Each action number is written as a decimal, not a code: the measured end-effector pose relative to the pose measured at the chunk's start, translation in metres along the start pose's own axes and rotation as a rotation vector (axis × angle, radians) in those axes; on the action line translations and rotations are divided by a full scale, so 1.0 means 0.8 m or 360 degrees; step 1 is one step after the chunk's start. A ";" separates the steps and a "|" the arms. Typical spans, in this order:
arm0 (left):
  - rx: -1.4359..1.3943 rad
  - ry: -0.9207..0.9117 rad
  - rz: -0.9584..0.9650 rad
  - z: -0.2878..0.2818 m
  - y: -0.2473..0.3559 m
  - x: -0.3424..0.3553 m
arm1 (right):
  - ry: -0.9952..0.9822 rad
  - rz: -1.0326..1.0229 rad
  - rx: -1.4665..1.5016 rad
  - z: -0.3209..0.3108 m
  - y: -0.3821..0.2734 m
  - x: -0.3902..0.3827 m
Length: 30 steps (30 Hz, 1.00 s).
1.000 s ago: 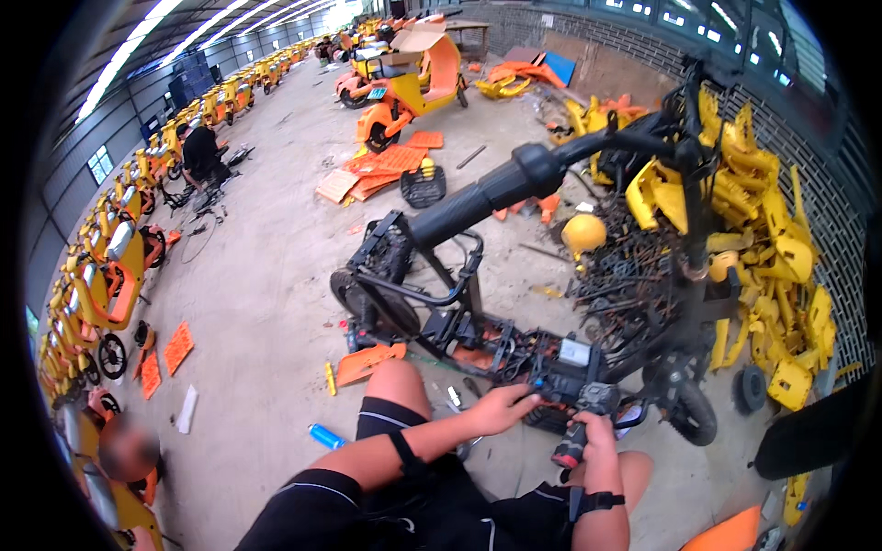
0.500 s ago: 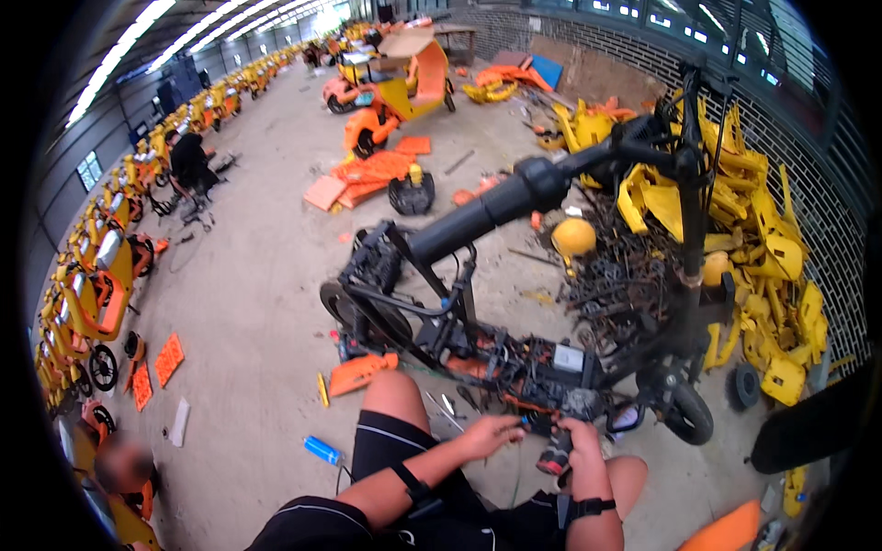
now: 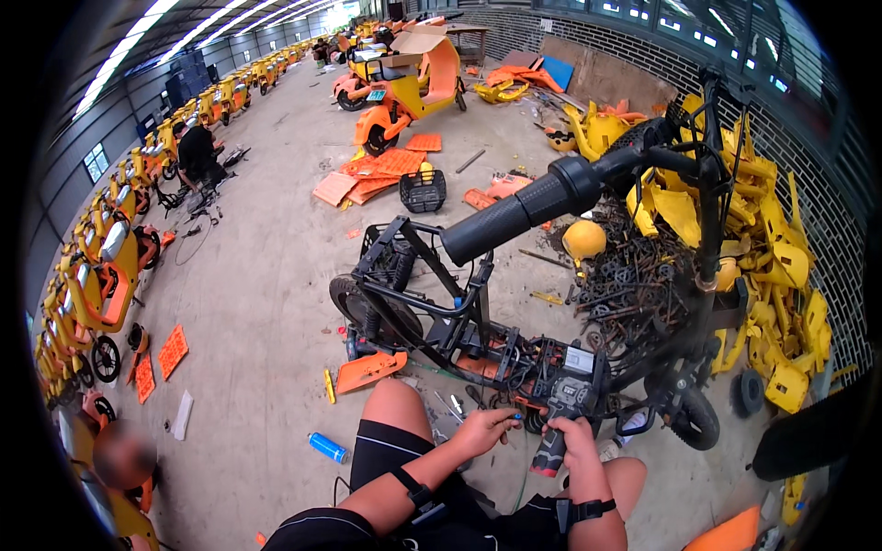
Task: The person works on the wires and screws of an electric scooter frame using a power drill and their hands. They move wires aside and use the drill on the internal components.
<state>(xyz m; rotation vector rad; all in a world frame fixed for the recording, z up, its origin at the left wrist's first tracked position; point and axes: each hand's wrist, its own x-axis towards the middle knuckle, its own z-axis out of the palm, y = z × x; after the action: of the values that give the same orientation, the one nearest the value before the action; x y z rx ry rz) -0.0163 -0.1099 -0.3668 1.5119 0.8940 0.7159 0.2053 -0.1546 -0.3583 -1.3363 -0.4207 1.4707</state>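
A stripped black scooter frame [image 3: 432,312] lies in front of me, its handlebar grip [image 3: 514,216] reaching toward the camera. My right hand [image 3: 571,443] is closed around the red-and-black handle of a cordless power drill [image 3: 562,404], which points at the frame's lower part. My left hand [image 3: 482,430] sits just left of the drill tip, its fingers pinched on something small at the frame; what it is cannot be made out. Both my wrists wear black straps.
A heap of yellow body panels [image 3: 781,275] and a pile of dark metal parts [image 3: 634,275] lie to the right. Orange panels [image 3: 372,174], a black basket [image 3: 423,191] and a blue can [image 3: 327,447] sit on the floor. Another person [image 3: 196,151] works at the far left beside rows of yellow scooters.
My view has shifted closer over the frame. My left hand moved in toward the drill tip; my right hand kept its grip on the drill.
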 end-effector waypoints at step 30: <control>0.0341 0.0131 -0.0108 -0.050 -0.024 -0.009 | -0.0286 -0.0064 -0.0114 -0.003 -0.002 0.039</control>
<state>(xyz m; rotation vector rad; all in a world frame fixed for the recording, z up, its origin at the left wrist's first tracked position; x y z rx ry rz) -0.0561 -0.0948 -0.3802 1.6404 1.1077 0.6527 0.2133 -0.1286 -0.3737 -1.2483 -0.6182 1.5603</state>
